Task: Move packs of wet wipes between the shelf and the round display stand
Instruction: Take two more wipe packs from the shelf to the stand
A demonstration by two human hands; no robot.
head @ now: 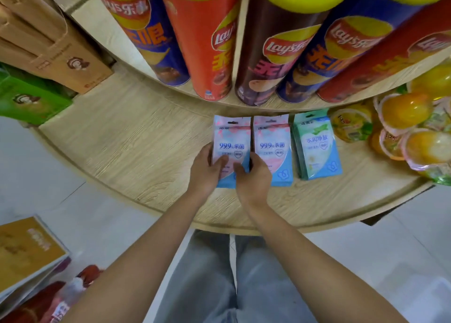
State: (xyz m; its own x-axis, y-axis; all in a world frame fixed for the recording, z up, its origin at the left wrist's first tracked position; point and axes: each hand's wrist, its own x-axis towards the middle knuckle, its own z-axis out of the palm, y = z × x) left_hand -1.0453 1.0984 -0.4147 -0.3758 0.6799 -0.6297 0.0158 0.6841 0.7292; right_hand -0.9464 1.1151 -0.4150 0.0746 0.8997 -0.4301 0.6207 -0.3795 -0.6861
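Note:
On the lower tier of the round wooden display stand (146, 146) lie three stacks of wet wipe packs. The left pink-and-blue pack (230, 139) is gripped at its near end by both hands: my left hand (207, 171) on its left side, my right hand (253, 176) on its right side. A second pink-and-blue stack (273, 146) lies right beside it. A green-and-blue stack (316, 146) lies further right. The packs' near ends under my fingers are hidden.
Tall chip cans (214, 49) stand on the upper tier just behind the wipes. Jelly cups (410, 132) crowd the stand's right side. Brown (61, 54) and green (29, 100) boxes stand at far left. A yellow box (26, 252) and red bags (48, 298) lie on the floor at left.

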